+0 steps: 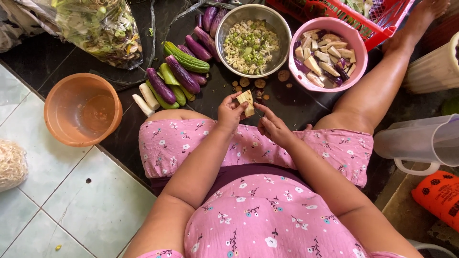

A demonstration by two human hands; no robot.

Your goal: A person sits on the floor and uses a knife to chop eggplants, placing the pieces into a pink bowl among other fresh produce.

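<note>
Dark floor mat (296,107) is holding a steel bowl (283,28), a pink bowl (358,48) of eggplant chunks and whole eggplants (181,74). Left hand (231,113) is pinching a peeled piece (246,102) above the lap; right hand (271,126), fingers curled together, is sitting just beside it.

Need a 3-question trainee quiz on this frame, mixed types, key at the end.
1. True or false: the left hand holds a pale peeled vegetable piece.
2. Which bowl holds the large cut chunks? A) steel bowl B) pink bowl C) orange bowl
3. Fill in: whole purple eggplants lie on the dark mat between the orange bowl and the ____ bowl.

Key: 1 true; 2 B; 3 steel. The right hand sits beside the piece; whether it holds a blade cannot be told.
</note>
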